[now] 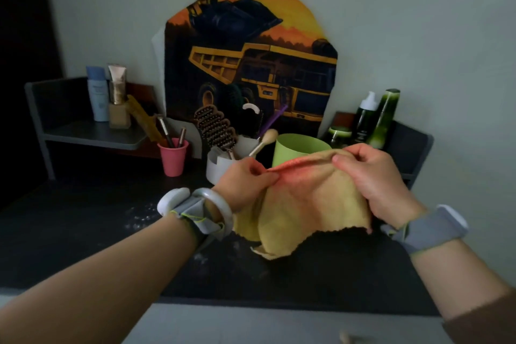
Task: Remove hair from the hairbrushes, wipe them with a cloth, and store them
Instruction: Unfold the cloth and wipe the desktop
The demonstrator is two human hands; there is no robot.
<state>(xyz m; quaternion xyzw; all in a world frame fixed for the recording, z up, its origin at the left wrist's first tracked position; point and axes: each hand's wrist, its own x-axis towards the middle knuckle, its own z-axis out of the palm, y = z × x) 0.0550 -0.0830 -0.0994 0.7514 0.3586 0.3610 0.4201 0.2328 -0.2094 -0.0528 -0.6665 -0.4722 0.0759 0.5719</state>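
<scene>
Pink cup: small pink plastic cup (173, 156) with makeup brushes standing in it, left of the work area on the dark tabletop (83, 232); well clear of the cloth.
Hairbrush: brown vented hairbrush with pale-tipped bristles (216, 127) stands head-up in a white round holder (223, 167), already stored by the look of it. A wooden round-ended handle (265, 139) leans in the same holder; whether that is a second hairbrush cannot be told in this dim light.
Left hand: left hand (245, 184) pinches the upper edge of the yellow microfibre cloth with a pink-tinted fold (310, 201), thumb against curled fingers.
Cloth: held up between both hands, lower edge hanging just above the tabletop; no brush visible inside it.
Green cup: light green plastic cup (296, 148) directly behind the cloth, close to its top edge.
Right hand: right hand (374, 179) grips the cloth's other upper corner, fingers curled over the fold.
Bottles: dark green bottles (374, 120) stand on the right shelf.
Risk 1: swinging the cloth forward could catch the green cup or the leaning handle and tip the holder.
Risk 2: a wide right-hand sweep could topple the tall bottles.
Risk 3: loose hair on the cloth could drop onto the tabletop.
</scene>
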